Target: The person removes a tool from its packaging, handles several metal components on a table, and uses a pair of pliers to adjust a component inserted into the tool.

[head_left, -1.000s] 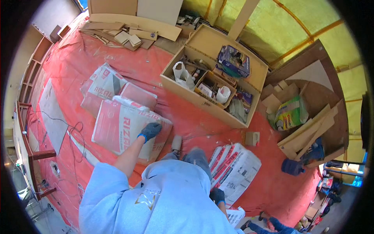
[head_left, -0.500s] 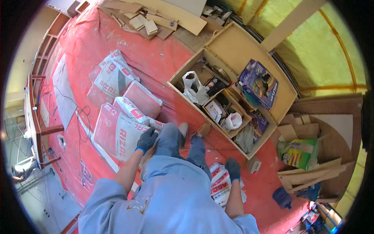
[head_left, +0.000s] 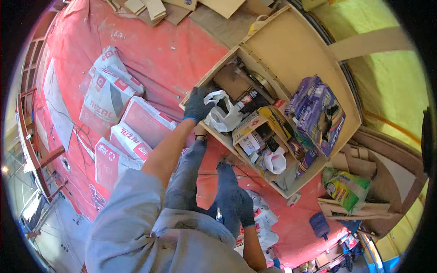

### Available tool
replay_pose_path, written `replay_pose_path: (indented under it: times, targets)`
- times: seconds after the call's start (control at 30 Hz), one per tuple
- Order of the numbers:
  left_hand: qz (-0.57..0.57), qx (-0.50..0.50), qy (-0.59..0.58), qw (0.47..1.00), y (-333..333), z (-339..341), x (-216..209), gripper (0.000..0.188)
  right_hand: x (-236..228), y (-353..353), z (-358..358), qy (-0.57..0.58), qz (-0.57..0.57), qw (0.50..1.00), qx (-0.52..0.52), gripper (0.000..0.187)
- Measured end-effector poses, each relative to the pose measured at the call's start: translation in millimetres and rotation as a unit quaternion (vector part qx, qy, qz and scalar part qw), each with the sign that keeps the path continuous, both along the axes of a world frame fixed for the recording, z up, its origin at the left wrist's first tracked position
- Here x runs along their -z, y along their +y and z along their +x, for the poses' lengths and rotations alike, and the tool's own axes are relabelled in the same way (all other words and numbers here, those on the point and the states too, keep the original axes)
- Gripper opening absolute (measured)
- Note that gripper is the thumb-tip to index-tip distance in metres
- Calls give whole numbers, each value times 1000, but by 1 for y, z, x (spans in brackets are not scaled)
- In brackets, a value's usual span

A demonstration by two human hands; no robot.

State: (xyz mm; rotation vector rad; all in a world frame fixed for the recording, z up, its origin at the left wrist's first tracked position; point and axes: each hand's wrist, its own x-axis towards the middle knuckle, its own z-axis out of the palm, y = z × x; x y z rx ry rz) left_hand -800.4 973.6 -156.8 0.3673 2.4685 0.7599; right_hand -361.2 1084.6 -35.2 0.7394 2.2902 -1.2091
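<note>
My left hand (head_left: 199, 103), in a dark glove with a blue cuff, is closed over the near left rim of a large wooden box (head_left: 217, 68). Its fingers are beside a white plastic bag (head_left: 224, 117) inside. My right hand (head_left: 245, 208), gloved likewise, lies against my bent leg with its fingers loosely extended and nothing visible in them. A small metallic object (head_left: 219, 215) shows in front of my lap; what holds it is hidden. Inside the box are a smaller open carton (head_left: 246, 129) with a white roll (head_left: 275, 161) and a purple package (head_left: 314, 113) by the raised lid.
Several filled white-and-red sacks (head_left: 107, 98) lie on red floor sheeting (head_left: 150, 50) at left. More white bags (head_left: 264, 218) lie by my right hand. At right are a green-yellow pack (head_left: 346, 189), wood offcuts (head_left: 350, 209) and a blue water jug (head_left: 319, 225). Boards (head_left: 214, 27) lie behind.
My left hand has moved from beside the sacks forward and right onto the box rim. My right hand has come in from the right to my leg. The view has shifted toward the box.
</note>
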Motion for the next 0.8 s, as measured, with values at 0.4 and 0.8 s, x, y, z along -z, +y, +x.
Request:
replay_pose_path:
  times: [0.4,0.8]
  targets:
    - [85,71,-236,965,50,155,85,32,81,41,-183,-20,-95,976,193,47]
    - [78,198,-69,975,-21,-10,180,32,274,131,-346,52,172,954,-241,28]
